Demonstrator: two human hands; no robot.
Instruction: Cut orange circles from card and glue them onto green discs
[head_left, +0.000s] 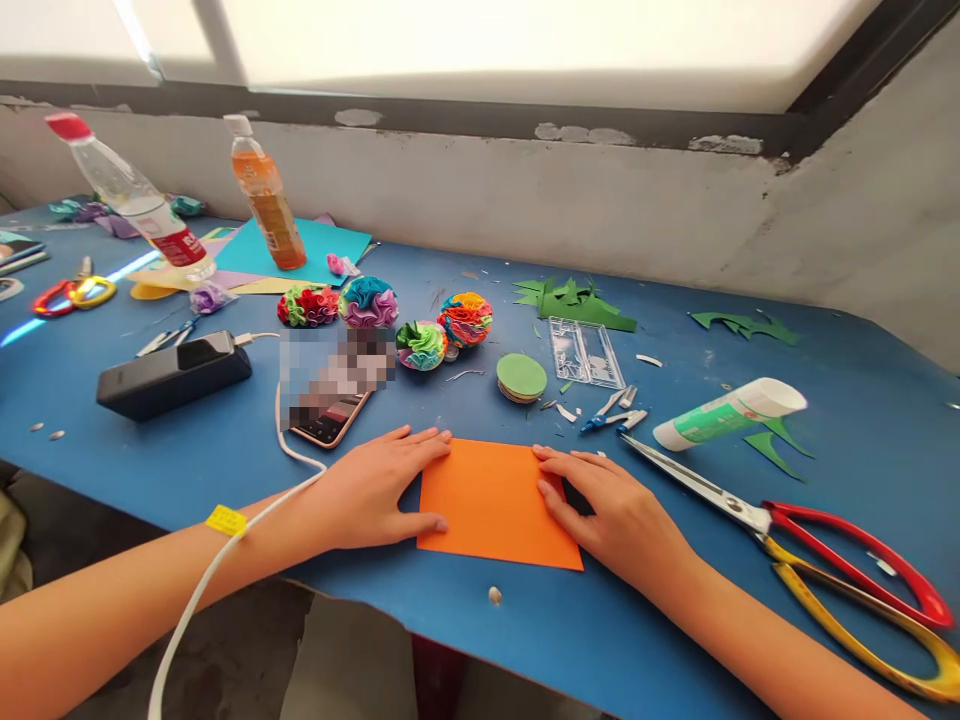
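Near the front edge of the blue counter (225, 450), a sheet of orange paper (491, 505) lies flat, the left hand (379, 490) on its left side, the right hand (611, 505) on its right. Large scissors (765, 520) and a glue stick (724, 415) lie toward the right edge; an orange drink bottle (270, 205) stands near the back.

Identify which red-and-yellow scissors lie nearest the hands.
The scissors at the right, beside the right hand, which touches the orange paper. The other scissors lie at the far left, beyond the black device.
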